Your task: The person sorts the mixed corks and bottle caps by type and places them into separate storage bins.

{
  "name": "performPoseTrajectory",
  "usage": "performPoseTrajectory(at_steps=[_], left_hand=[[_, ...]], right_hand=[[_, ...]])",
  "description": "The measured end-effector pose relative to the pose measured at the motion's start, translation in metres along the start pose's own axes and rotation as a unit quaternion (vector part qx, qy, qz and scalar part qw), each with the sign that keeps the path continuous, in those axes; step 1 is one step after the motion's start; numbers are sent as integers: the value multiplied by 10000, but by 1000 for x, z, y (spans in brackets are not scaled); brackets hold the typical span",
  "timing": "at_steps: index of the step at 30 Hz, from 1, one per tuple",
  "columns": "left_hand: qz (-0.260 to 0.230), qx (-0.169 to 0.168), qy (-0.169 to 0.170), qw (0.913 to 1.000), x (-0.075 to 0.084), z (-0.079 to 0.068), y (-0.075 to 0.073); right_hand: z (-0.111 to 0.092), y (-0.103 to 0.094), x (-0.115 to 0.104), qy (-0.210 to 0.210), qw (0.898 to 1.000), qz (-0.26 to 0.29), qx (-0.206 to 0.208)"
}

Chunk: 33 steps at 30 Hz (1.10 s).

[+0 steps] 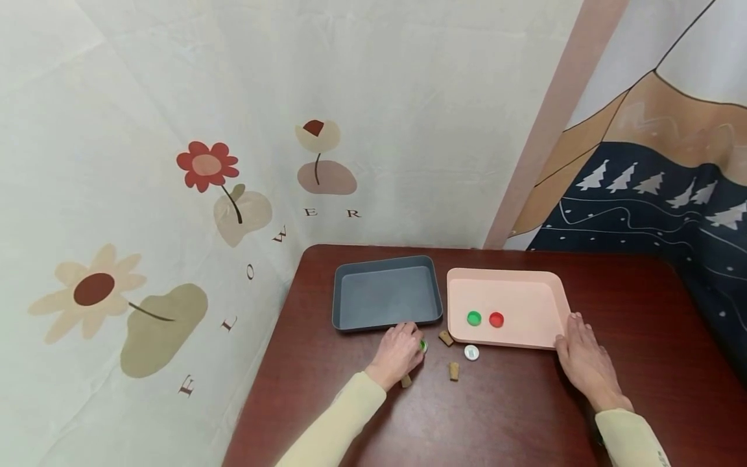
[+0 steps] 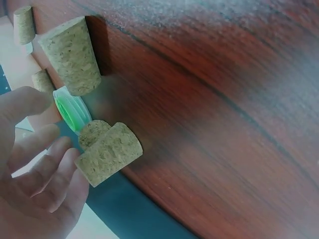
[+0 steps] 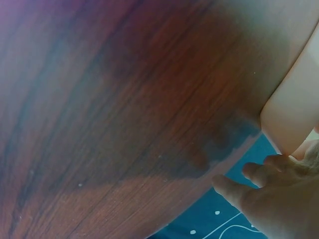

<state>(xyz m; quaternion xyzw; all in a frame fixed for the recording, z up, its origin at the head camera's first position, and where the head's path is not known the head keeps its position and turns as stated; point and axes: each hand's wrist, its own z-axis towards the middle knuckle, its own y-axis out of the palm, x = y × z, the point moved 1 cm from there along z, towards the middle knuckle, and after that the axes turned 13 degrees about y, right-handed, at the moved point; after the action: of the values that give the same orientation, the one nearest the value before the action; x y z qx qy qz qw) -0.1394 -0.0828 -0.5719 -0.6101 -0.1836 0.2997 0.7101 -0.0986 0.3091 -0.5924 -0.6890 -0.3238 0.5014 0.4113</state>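
My left hand [image 1: 399, 353] reaches down beside a green-and-white bottle cap [image 1: 423, 346]. In the left wrist view its thumb and fingers are loosely bent next to that cap [image 2: 73, 110], with a gap between them; whether they touch it is unclear. Several corks lie around, among them one cork [image 2: 72, 57] near the thumb and another cork [image 2: 110, 154] by the fingertips. My right hand [image 1: 588, 360] rests with straightened fingers on the front right corner of the pink tray [image 1: 548, 311], whose edge also shows in the right wrist view.
Inside the pink tray lie a green cap [image 1: 474, 318] and a red cap [image 1: 496, 319]. A dark grey tray [image 1: 388, 295] stands to its left. Before the trays are a white cap [image 1: 471, 352] and loose corks [image 1: 454, 371]. Printed curtains hang behind the brown table [image 1: 467, 428].
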Motion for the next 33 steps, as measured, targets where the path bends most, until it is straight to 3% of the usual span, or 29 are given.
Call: performPoseTrajectory(at_steps=[16,33], left_hand=[[-74,-183,-42,9998,-1,-2,2],[307,-265,-213,9989,-1,-3,10]], right_hand=[[0,0,1,-32,10000,-21,53],[0,1,0,-7,9999,-28,108]])
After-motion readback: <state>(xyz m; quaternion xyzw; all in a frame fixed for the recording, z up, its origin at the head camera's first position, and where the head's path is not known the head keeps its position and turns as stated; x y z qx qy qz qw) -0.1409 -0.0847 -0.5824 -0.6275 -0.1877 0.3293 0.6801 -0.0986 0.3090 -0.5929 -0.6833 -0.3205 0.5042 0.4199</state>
